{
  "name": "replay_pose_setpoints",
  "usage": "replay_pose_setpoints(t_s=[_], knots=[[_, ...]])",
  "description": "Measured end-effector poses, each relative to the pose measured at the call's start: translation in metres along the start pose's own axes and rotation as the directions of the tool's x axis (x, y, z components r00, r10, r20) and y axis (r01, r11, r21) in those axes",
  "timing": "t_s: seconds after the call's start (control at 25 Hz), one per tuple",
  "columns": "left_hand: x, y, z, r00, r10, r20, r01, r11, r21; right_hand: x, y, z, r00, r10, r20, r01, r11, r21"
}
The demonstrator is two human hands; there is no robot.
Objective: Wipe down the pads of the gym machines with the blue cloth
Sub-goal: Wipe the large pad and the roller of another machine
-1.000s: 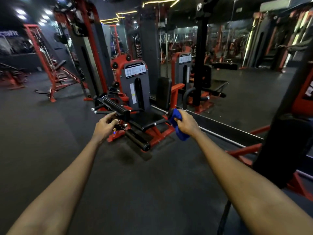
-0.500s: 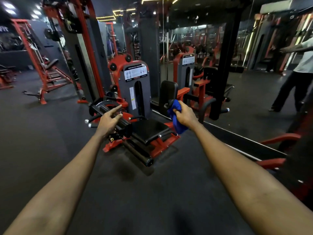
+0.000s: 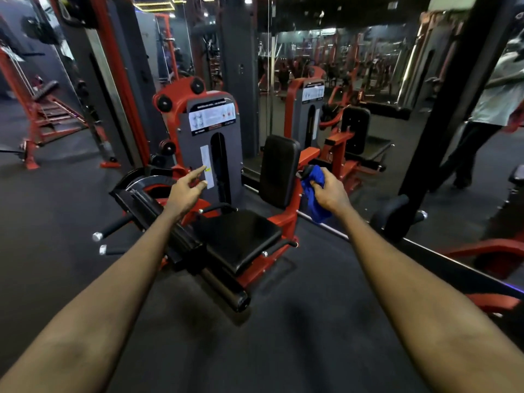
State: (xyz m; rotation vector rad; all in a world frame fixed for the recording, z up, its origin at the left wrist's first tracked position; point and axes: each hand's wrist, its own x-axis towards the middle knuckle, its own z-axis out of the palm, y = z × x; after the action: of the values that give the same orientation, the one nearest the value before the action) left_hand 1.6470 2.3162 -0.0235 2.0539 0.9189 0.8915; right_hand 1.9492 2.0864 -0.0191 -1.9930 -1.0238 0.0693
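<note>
The right hand [image 3: 330, 194] is gripping the one blue cloth [image 3: 313, 194] bunched in its curled fingers, holding it in the air just right of the upright back pad [image 3: 279, 171], while the left hand [image 3: 184, 194] is hanging open and empty, fingers spread, before the grey weight-stack cover [image 3: 209, 154]. The cloth is looking soft, light and limp, probably best kept wadded in the palm for firm pressing. The nearest machine is offering two flat pads, back and seat pad [image 3: 241, 236], plus one leg roller [image 3: 226, 293] low in front.

Dark rubber floor [image 3: 56, 208], wall mirror [image 3: 368, 52], person in pale shirt [image 3: 499, 103]
</note>
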Motion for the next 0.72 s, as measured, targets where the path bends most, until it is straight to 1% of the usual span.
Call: replay_pose_setpoints(t_s=[0.16,0.2,0.4,0.52,0.64,0.72], knots=[[0.092,-0.029,0.037,0.997,-0.076,-0.028,0.074,0.995,-0.065,0.097,0.023,0.028,0.999,0.023,0.033,-0.022,0.999,-0.030],[0.120,-0.036,0.046,0.997,-0.073,-0.033,0.070,0.995,-0.076,0.124,0.027,0.034,0.999,0.026,0.027,-0.025,0.999,-0.029],[0.248,-0.083,0.087,0.997,-0.071,0.029,0.072,0.996,-0.055,0.245,0.059,0.078,0.997,0.052,0.052,-0.048,0.997,-0.062],[0.329,-0.114,0.117,0.996,-0.059,0.061,0.063,0.996,-0.070,0.312,0.082,0.104,0.997,0.072,0.035,-0.069,0.993,-0.093],[0.408,-0.134,0.149,0.994,-0.067,0.085,0.078,0.989,-0.126,0.380,0.106,0.127,0.991,0.080,0.106,-0.061,0.983,-0.172],[0.458,-0.148,0.171,0.991,-0.072,0.110,0.084,0.991,-0.108,0.428,0.124,0.135,0.989,0.063,0.133,-0.031,0.973,-0.230]])
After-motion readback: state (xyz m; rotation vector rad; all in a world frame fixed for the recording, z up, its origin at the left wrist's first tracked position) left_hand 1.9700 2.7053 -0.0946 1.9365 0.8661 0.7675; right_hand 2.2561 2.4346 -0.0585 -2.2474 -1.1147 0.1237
